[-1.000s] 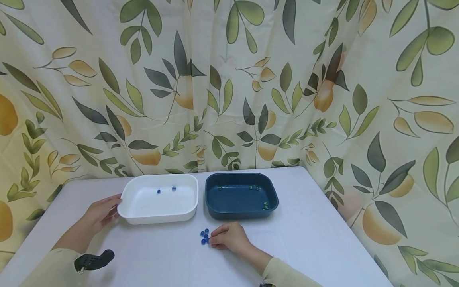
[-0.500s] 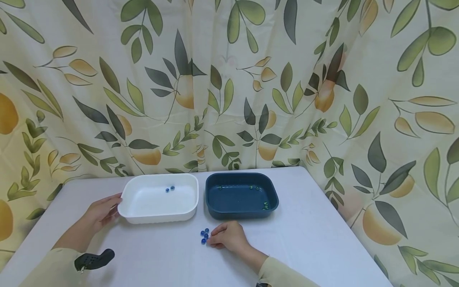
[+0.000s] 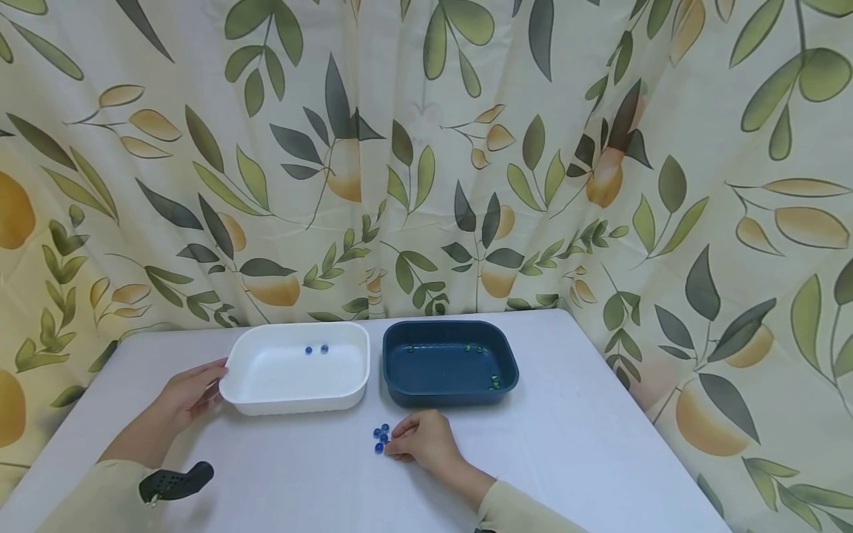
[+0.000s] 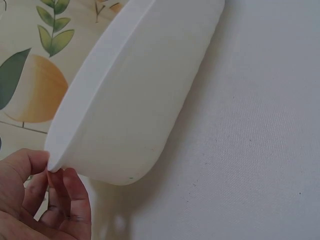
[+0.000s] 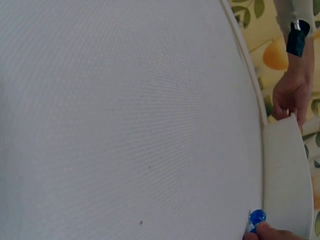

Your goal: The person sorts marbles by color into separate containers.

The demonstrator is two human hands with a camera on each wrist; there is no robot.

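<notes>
My left hand [image 3: 193, 389] pinches the rim of the white plastic tub [image 3: 293, 406] at its left end; the left wrist view shows thumb and fingers on the rim. Two blue marbles [image 3: 309, 351] lie inside, toward the back. In front of the tubs my right hand [image 3: 424, 443] is low over the cloth, thumb and forefinger pinching a blue marble, mostly hidden by the fingertips. Right beside those fingertips is a small cluster of several blue marbles [image 3: 379, 448]. In the right wrist view a blue marble [image 5: 257, 216] shows next to the thumb.
A dark blue tub [image 3: 446, 398] stands right of the white one, with several green marbles [image 3: 494, 383] inside. White cloth [image 3: 586, 444] covers the table. A leaf-and-fruit patterned curtain [image 3: 426, 185] hangs behind it.
The marbles in the white tub have rolled, drawing together and then slightly apart. My right fingertips have closed in on a marble at the cluster's right edge. My left hand stays put.
</notes>
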